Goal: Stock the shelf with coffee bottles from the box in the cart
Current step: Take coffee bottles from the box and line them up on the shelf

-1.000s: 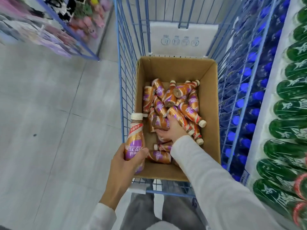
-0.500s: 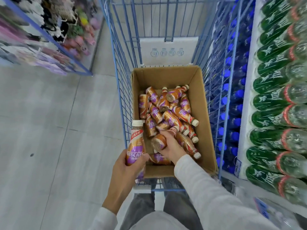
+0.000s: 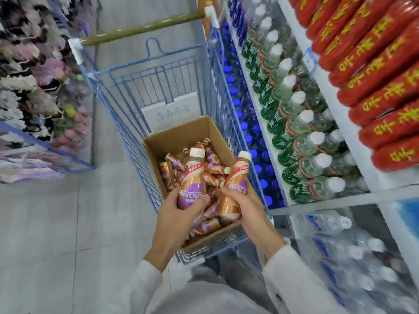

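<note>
Fingers of right hand [image 3: 243,207] now curled round second coffee bottle [image 3: 235,189], up from box [image 3: 181,137]; first bottle [image 3: 192,180] gripped in left hand [image 3: 176,214]; both ready for shelf [image 3: 345,132].

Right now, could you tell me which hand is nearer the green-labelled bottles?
Right: the right hand is left of the green-labelled bottles; the left hand is farther left.

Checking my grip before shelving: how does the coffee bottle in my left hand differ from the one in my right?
The left-hand bottle stands almost upright; the right-hand bottle leans right, cap toward the shelves. The left-hand bottle's Nescafe label faces the camera; the right-hand bottle's is partly hidden by fingers. Both have white caps and orange-purple wraps, held over the box.
</note>
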